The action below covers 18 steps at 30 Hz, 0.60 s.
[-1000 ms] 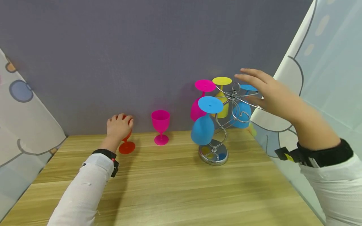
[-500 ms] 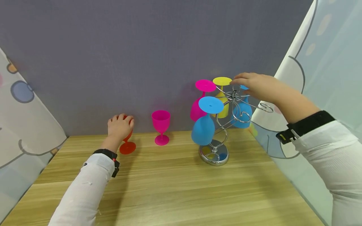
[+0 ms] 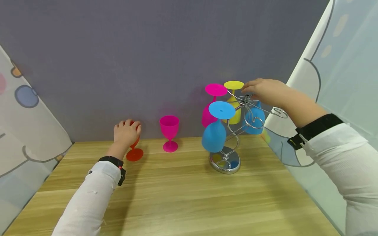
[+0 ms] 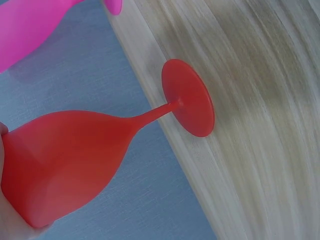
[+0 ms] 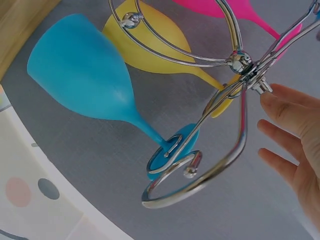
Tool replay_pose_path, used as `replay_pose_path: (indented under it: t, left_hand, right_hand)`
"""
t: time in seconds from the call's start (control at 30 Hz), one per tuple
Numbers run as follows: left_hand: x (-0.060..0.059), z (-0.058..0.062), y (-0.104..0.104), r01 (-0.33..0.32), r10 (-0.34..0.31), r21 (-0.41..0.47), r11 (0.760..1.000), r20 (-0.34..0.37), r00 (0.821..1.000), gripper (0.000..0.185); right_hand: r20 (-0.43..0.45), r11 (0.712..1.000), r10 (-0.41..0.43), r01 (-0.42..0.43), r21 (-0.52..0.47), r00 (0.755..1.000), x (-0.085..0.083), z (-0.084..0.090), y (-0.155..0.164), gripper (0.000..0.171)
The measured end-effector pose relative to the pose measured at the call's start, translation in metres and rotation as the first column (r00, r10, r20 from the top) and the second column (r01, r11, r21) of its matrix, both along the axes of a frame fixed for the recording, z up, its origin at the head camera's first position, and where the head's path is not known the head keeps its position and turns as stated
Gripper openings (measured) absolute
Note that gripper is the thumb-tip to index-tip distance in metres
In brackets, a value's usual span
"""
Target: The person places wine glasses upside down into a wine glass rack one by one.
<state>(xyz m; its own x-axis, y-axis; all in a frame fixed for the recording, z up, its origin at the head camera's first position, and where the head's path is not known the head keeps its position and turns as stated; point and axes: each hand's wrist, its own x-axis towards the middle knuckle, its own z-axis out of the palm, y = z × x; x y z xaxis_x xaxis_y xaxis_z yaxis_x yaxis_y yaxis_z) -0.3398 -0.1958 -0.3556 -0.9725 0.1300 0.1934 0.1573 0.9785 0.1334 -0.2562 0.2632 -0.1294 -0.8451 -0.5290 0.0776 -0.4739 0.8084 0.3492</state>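
Note:
My left hand grips the red plastic goblet around its bowl from above. That goblet stands upright on its foot on the wooden table. At the right, my right hand pinches the top of the chrome goblet rack, its fingers covering the ring there; the other fingers extend past it. Upside down on the rack hang a blue goblet at the front, another blue goblet, a yellow goblet and a pink goblet. One wire arm with a curled end holds no goblet.
A magenta goblet stands upright between the red one and the rack. The rack's round mirrored base rests on the wooden table. A grey wall rises behind, with patterned curtains at both sides.
My right hand has come down and left onto the top of the rack, covering its ring. My left hand has stayed on the red goblet.

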Motion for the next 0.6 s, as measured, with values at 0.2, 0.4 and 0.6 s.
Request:
replay_pose_path:
  t: [0.2,0.4,0.6]
  left_hand:
    - [0.0030,0.0014,-0.0015,0.003,-0.003,0.000,1.000,-0.001,1.000,0.045]
    - [0.0029,0.0008,-0.0024,0.001,-0.001,-0.001,1.000,-0.008,1.000,0.045]
    - [0.0024,-0.0002,-0.0023,0.002,-0.002,0.005,1.000,-0.013,1.000,0.045]
  right_hand:
    - [-0.039,0.999,0.007,-0.005,0.054,0.999,0.0004,-0.0012,-0.0004,0.042]
    - [-0.052,0.992,-0.008,0.014,0.124,0.999,-0.0006,0.0013,-0.0028,0.045]
    - [-0.048,0.990,-0.033,0.039,0.137,0.998,0.0023,0.0020,-0.0035,0.046]
